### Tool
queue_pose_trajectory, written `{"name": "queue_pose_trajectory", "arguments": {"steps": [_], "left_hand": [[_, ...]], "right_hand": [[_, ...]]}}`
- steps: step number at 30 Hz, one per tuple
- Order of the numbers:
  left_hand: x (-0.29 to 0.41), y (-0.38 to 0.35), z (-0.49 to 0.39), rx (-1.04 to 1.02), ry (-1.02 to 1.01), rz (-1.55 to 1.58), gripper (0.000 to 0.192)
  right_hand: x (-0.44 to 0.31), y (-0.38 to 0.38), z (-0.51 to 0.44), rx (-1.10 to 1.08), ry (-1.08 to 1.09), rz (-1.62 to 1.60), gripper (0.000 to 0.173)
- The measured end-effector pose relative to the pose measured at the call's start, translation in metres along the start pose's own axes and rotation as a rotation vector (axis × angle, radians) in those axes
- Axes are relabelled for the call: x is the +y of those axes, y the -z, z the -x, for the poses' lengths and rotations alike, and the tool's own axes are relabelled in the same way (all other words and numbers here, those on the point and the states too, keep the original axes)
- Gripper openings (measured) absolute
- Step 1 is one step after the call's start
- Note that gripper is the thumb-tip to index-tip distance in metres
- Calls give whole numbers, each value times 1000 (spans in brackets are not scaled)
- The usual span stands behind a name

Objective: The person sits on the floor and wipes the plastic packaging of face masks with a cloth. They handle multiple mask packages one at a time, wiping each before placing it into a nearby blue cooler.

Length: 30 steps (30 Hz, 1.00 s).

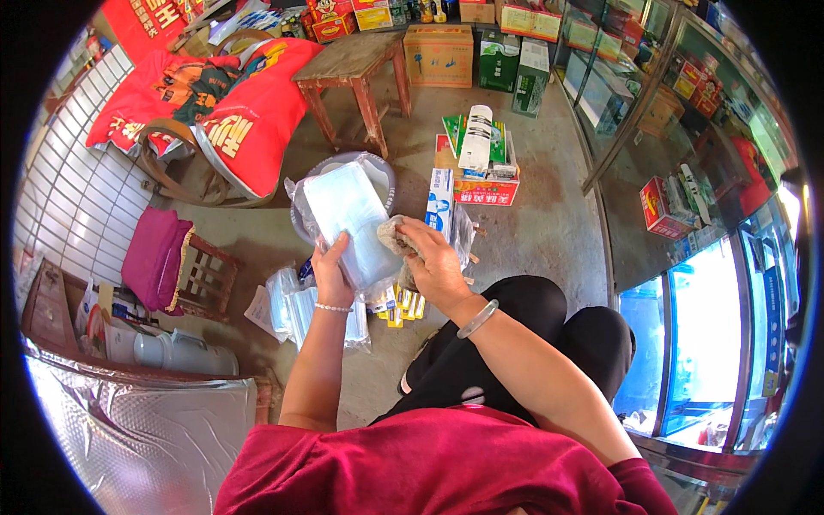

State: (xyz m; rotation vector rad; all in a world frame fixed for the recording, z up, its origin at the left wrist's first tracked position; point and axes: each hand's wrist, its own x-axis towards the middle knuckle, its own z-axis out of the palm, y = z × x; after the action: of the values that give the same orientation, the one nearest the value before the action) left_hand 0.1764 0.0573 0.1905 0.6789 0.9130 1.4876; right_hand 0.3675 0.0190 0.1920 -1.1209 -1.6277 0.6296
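Observation:
My left hand (333,270) grips the lower left side of a clear plastic pack of pale blue face masks (351,212). In my right hand (431,261) is a crumpled beige cloth (394,237), held at the right edge of that pack. Behind the pack stands a grey plastic basin (386,177), partly covered by it. More mask packs (302,309) lie below and to the left of my left hand. Beneath the held pack, several small yellow packets (404,306) are spread out. A blue and white box (439,199) is just beyond my right hand.
A red carton (486,192) bears flat packages. A worn wooden stool (351,61) stands beyond the basin, beside a chair draped with red bags (251,129). At left is a small wooden chair (209,273) with a purple cushion (151,257); at right runs a glass display case (669,148).

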Motion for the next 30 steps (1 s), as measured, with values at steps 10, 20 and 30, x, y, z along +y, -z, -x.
{"name": "queue_pose_trajectory", "arguments": {"steps": [10,20,30], "left_hand": [[-5,14,32,-264,-115,-553,62],[-4,14,39,-383,-44,-601,69],[2,17,21,-40,80,-194,41]], "right_hand": [[-16,21,-14,401,92,-81,46],[-4,22,-16,220,45,-10,40],[1,20,-15,343,-21,6,35]]}}
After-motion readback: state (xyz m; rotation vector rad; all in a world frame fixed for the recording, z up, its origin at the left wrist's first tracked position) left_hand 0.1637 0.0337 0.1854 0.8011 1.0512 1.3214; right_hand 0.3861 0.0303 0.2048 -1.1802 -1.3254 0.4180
